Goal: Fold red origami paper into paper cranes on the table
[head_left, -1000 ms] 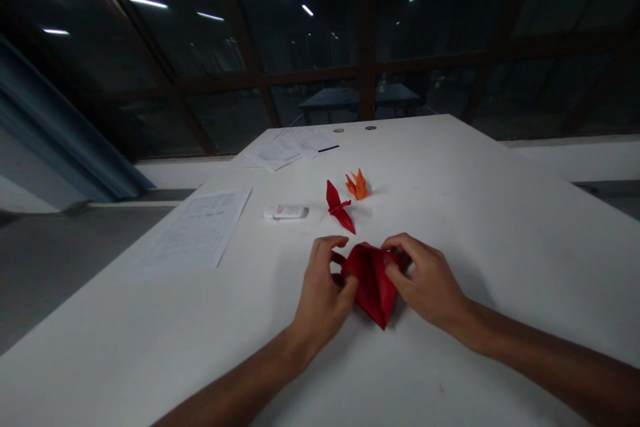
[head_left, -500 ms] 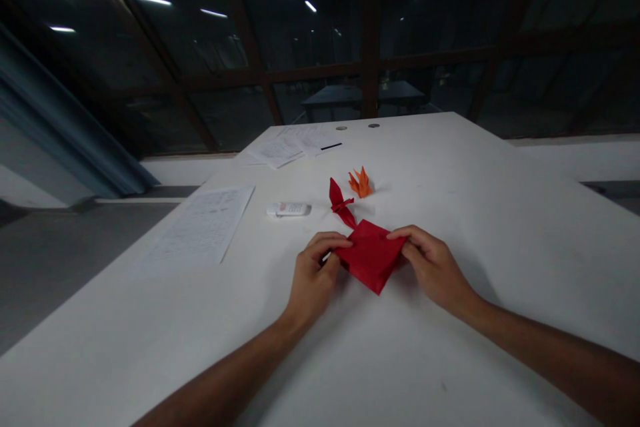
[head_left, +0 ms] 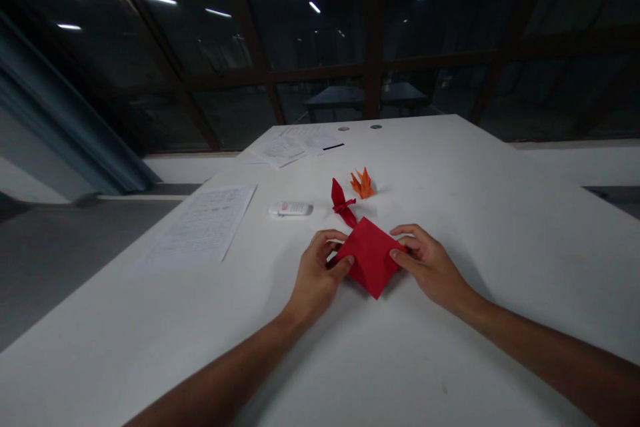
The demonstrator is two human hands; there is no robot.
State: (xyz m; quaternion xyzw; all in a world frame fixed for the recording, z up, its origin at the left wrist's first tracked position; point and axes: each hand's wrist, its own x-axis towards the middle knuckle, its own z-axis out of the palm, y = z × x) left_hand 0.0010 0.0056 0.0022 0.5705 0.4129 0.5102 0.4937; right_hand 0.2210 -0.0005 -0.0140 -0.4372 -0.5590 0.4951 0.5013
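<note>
A folded sheet of red origami paper (head_left: pixel 372 257), diamond-shaped with one corner toward me, is held between my two hands. My left hand (head_left: pixel 324 267) pinches its left corner, thumb on top and fingers partly behind it. At the right corner my right hand (head_left: pixel 426 261) grips with the thumb on top; its index finger is lifted off the paper. Just beyond the far corner lies a red folded-paper figure (head_left: pixel 342 203) with pointed ends. Farther back stands an orange origami crane (head_left: pixel 363 183).
A white bottle-like item (head_left: pixel 290 209) with small print lies left of the figures. A printed sheet (head_left: pixel 210 220) is at the table's left edge. More papers (head_left: pixel 285 147) and a black pen-like stick (head_left: pixel 333 147) lie at the back of the white table (head_left: pixel 505 247).
Both thumbs have come onto the top of the red paper, and the fingers that lay on it have moved off. The paper's upper face now looks flat and smooth.
</note>
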